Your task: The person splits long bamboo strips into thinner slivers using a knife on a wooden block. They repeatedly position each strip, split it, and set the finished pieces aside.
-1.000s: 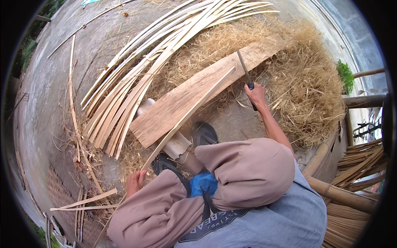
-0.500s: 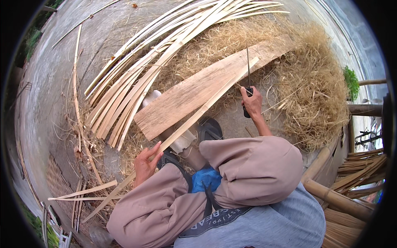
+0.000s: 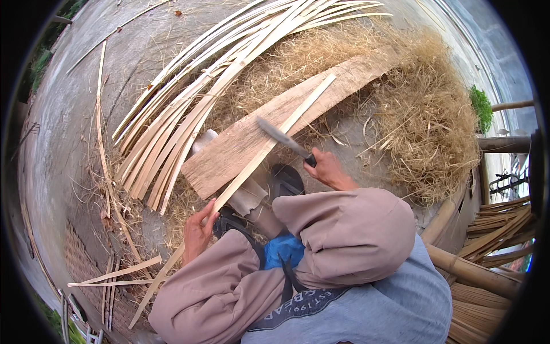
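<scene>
My left hand (image 3: 199, 228) grips a long pale bamboo strip (image 3: 269, 144) that runs from the lower left up across a flat wooden board (image 3: 252, 140). My right hand (image 3: 326, 169) holds a knife (image 3: 283, 139) by its dark handle, with the blade laid across the strip over the board. My knees in brown trousers fill the lower middle. A dark sandal (image 3: 286, 179) shows just below the board.
A fan of long split bamboo strips (image 3: 189, 109) lies on the concrete to the left. Heaps of dry shavings (image 3: 424, 114) surround the board on the right. Bamboo poles (image 3: 470, 269) and bundled strips (image 3: 498, 221) stand at the right edge. Loose strips (image 3: 114, 274) lie at lower left.
My right hand has swung the knife from upright beyond the board down and leftward onto the strip. My left hand stays on the strip's lower end.
</scene>
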The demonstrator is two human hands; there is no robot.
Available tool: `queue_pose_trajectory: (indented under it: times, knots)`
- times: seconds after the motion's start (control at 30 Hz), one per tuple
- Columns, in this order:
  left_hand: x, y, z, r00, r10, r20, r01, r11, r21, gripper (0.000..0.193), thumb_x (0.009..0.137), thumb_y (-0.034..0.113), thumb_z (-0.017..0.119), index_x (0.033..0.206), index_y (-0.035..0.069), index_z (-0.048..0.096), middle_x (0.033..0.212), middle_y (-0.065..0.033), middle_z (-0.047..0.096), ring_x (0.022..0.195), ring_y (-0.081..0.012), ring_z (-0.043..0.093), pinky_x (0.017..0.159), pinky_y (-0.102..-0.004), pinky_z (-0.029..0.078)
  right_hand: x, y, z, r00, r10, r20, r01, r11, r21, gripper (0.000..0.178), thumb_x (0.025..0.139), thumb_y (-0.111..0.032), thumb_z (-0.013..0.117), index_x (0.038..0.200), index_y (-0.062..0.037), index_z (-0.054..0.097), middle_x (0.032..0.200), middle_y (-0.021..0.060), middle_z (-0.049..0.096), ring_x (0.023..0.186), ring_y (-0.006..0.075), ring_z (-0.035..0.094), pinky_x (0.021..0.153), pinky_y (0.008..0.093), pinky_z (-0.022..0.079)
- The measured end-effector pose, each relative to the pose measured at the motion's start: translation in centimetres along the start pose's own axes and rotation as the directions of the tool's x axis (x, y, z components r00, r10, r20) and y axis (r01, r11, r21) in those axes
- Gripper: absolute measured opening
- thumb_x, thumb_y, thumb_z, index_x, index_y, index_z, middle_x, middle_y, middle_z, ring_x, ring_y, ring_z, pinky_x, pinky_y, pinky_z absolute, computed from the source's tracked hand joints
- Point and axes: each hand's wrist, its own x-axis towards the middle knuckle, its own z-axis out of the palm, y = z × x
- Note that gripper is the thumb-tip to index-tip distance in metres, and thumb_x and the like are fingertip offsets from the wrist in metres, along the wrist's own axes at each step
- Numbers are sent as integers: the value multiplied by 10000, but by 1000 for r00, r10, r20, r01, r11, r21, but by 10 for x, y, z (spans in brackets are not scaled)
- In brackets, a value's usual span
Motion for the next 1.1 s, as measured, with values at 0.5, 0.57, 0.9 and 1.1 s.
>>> queue_pose_trajectory:
  times: [0.5,0.57,0.9,1.1]
  knots:
    - [-30,-31,-16,997,-70,14,70,997,29,389,952,235,755,1330,152,721,985,-169,779,786,-210,759,715,-345,542,30,59,-17,994,-96,-49,93,993,-72,374,877,-329,703,823,39,660,719,267,679,693,429,707,643,493,546]
    - [-40,-47,-13,1000,-8,-15,8,1000,-10,384,956,235,749,1332,166,722,1011,-164,782,812,-214,768,725,-324,547,40,82,-26,969,209,-135,-197,976,98,378,866,-345,711,875,29,660,743,280,682,727,463,701,678,526,546]
    - [-29,-35,-9,994,-90,56,89,996,19,406,956,266,750,1360,244,707,1029,-160,780,822,-247,762,760,-341,558,61,125,-59,895,366,-256,-386,922,-30,423,868,-409,750,969,-10,653,846,288,715,849,481,716,772,560,568]
    - [-25,-3,-24,958,-240,155,210,960,187,425,950,275,756,1370,251,701,1047,-170,780,863,-265,776,798,-371,571,55,123,-66,913,373,-165,-390,917,-86,466,888,-431,725,911,30,670,837,284,722,876,462,730,756,529,583]
